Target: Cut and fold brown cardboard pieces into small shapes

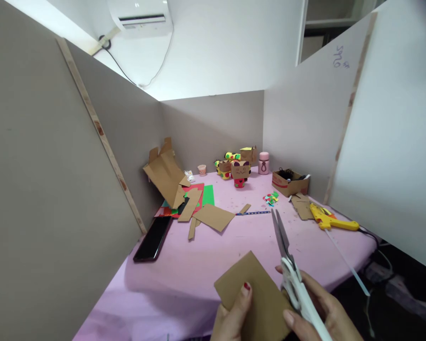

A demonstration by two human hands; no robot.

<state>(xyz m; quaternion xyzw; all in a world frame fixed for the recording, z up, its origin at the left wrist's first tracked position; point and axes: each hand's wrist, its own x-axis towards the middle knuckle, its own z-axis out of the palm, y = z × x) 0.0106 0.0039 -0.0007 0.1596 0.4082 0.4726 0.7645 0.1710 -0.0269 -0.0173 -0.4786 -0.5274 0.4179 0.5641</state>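
Observation:
At the table's near edge, my left hand (235, 315) grips a brown piece of cardboard (259, 289), thumb on top and the other fingers hidden beneath it. White-handled scissors (294, 277) are in my right hand (326, 310), their blades pointing away from me and slightly parted. My right thumb lies close to the cardboard's right edge; I cannot tell if it touches. Beyond the blades lies a blue patterned pencil (253, 213). Flat cardboard pieces (215, 217) rest left of the pencil.
A yellow glue gun (333, 222) with its cord lies right, near a cardboard box (291, 183) of dark material. Decorated cardboard figures (240, 173) and a pink bottle (263, 163) stand at the back. A phone (153, 239) and an opened carton (165, 175) are left. Partitions enclose the table.

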